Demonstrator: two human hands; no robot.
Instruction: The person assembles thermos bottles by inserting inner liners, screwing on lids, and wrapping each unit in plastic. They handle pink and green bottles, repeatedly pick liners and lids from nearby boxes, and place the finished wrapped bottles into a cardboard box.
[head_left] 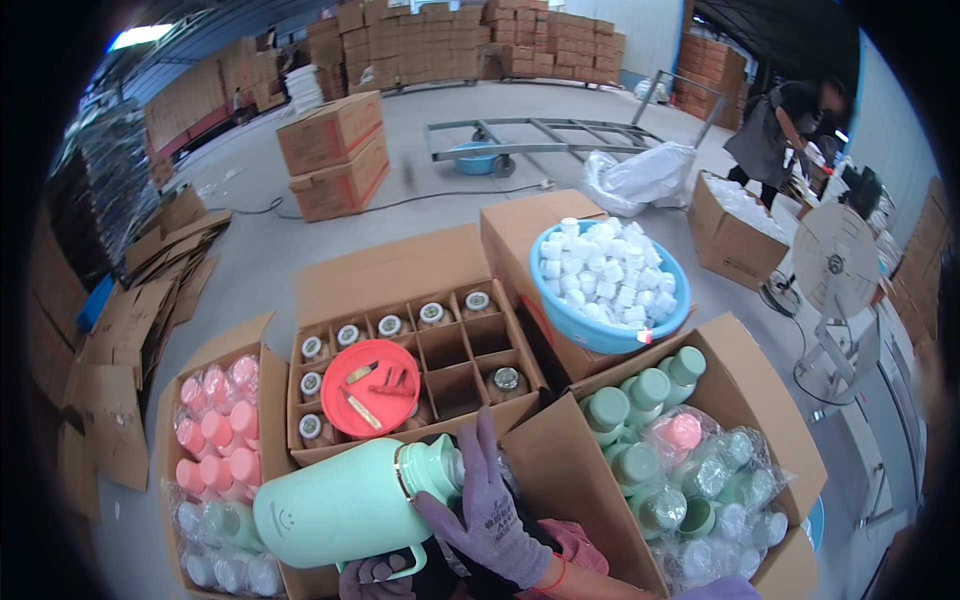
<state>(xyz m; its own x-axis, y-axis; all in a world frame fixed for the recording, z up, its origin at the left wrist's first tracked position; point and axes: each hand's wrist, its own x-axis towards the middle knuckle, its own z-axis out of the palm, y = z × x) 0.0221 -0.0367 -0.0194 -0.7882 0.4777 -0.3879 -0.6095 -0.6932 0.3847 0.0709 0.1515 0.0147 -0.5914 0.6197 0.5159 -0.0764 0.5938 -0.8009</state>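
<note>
A mint-green thermos jug [335, 500] with a smiley face and a gold neck ring lies tilted on its side, its mouth to the right. My left hand [372, 580], in a grey-purple glove, curls around its handle from below. At the mouth, my gloved right hand [492, 520] has its thumb and fingers stretched apart, touching the neck. A small whitish part shows between that hand and the mouth, mostly hidden by the fingers. Just beyond the jug, a divided carton [400, 250] holds several capped bottles, with a red round lid [370, 390] bearing small tools lying on them.
A carton of pink and green cups [217, 430] stands left. To the right, another carton [770, 400] holds green cups and bagged parts. A blue basin [560, 325] of white stoppers sits on a box. Farther off are a fan [835, 262], a metal cart [540, 130] and a person [765, 135].
</note>
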